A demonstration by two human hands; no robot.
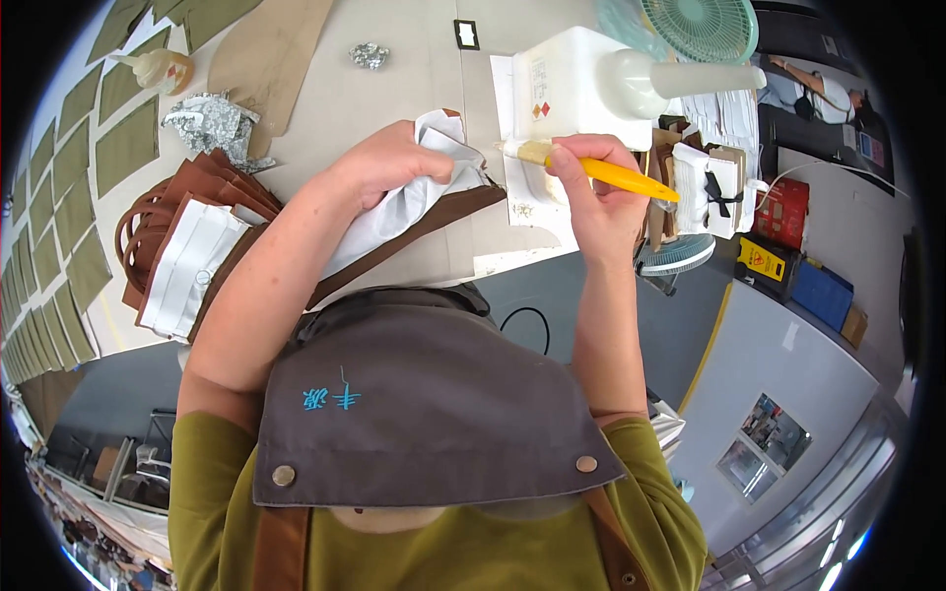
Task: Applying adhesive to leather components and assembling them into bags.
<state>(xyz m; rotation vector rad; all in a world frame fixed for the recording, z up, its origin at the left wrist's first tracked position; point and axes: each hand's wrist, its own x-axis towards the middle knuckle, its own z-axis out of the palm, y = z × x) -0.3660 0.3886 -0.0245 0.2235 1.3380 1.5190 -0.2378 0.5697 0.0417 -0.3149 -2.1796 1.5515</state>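
My left hand (389, 167) is closed on a bunched white lining cloth (389, 231), which lies along a long brown leather-like piece (434, 225) at the table's near edge. In my right hand (603, 207) is a brush (631, 178) with a yellow handle. Its pale bristles point left, just right of the brown piece's end, and seem apart from it. A white plastic jug (572, 84) with a large pale neck stands just beyond the brush. Under my left forearm, several brown bag pieces with handles (148, 231) and a white lining panel (192, 261) are stacked.
Olive-green panels (128, 153) lie in rows at left. A squeeze bottle (163, 71), crumpled foil (212, 123) and a foil ball (371, 55) sit on the pale table (394, 94). At far right are a green fan (702, 28), a red crate (785, 212) and another person (818, 94).
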